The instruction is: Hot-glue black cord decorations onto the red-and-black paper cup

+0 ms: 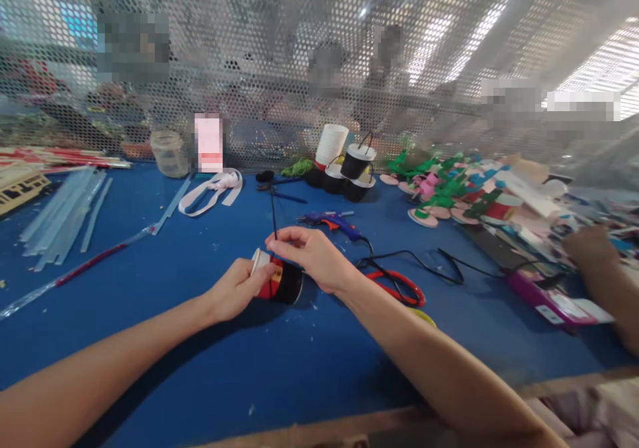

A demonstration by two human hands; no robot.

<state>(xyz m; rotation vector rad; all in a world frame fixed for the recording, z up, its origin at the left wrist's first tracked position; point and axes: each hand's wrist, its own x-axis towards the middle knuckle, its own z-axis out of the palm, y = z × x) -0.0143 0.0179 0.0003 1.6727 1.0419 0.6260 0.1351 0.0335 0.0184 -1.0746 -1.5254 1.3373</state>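
Observation:
A small paper cup [290, 283] with a white rim and a red and black covering lies tilted over the blue table. My left hand [238, 289] is wrapped round it near the rim, thumb on the red part. At the cup's upper side, my right hand [312, 253] pinches a thin black strip [273, 218], which sticks up beyond the fingertips. Where the strip meets the cup is hidden by my fingers. Just behind my right hand lies a blue glue gun [339, 224] with its black cable.
At the back stand stacked white cups [330, 145] and several black cups with handles [357, 163]. Glue sticks [62, 218] and white ribbon [212, 198] lie left. Right are craft flowers [444, 192], a red ring [417, 296], a purple power strip [546, 301] and another person's arm [599, 261].

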